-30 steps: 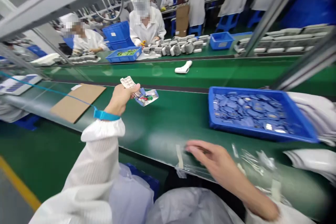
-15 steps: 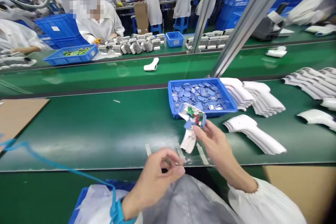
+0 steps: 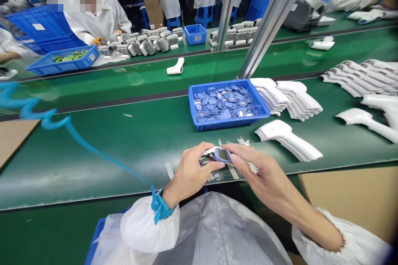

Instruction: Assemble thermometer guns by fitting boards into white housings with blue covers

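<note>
Both hands are closed around a white handheld device housing above the bench's front part. A blue display frame with a grey screen sits at its right part, and a bit of green circuit board with red wire shows at its left. My left hand grips the left end between thumb and fingers. With thumb and fingers on the blue frame, my right hand holds the right side; the rest of the housing is largely hidden by it. A blue wrist strap with a coiled cord circles my left wrist.
Just beyond my hands stands a blue tray of blue frames. White housing shells lie stacked to its right. A metal post rises behind the tray. Across the green belt, a co-worker sits near a bin of circuit boards.
My left hand has moved up and right to take the housing's left end. The right hand has lowered and turned the device, so the blue frame's screen now faces up.
</note>
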`<state>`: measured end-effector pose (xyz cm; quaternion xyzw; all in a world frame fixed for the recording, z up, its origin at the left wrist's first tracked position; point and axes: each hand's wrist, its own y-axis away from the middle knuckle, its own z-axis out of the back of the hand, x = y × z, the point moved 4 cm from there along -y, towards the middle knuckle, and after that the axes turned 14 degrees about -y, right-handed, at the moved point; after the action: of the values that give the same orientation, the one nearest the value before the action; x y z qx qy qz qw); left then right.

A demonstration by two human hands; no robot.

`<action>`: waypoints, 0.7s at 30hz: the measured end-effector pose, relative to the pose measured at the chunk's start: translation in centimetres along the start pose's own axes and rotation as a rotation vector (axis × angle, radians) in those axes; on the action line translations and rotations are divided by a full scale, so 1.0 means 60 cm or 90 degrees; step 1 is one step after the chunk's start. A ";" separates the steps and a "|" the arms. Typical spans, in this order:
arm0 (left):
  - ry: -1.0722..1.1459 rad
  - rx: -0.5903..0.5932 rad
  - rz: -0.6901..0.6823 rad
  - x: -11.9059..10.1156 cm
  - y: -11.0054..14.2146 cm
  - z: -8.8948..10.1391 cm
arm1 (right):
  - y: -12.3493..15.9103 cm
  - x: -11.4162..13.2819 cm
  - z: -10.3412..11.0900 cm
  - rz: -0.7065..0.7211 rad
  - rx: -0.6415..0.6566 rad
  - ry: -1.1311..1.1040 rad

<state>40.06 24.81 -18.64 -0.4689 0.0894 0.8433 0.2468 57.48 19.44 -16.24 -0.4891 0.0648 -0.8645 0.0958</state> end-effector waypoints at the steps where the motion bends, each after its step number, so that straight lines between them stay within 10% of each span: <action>1: -0.005 0.003 -0.002 -0.001 0.001 0.001 | -0.002 0.002 0.003 0.013 -0.021 0.001; 10: -0.061 -0.030 0.072 -0.006 0.004 -0.011 | -0.004 0.050 0.005 0.179 -0.151 0.256; 17: 0.253 0.005 0.263 0.048 0.002 -0.005 | 0.013 -0.100 0.041 -0.054 -0.171 0.410; 21: 0.298 0.014 0.265 0.047 0.007 -0.002 | 0.032 -0.115 0.069 -0.050 -0.207 0.495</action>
<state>38.71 25.33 -21.09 -0.6196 0.2468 0.7437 0.0467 64.70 19.10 -20.24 -0.1375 0.2127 -0.9662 -0.0471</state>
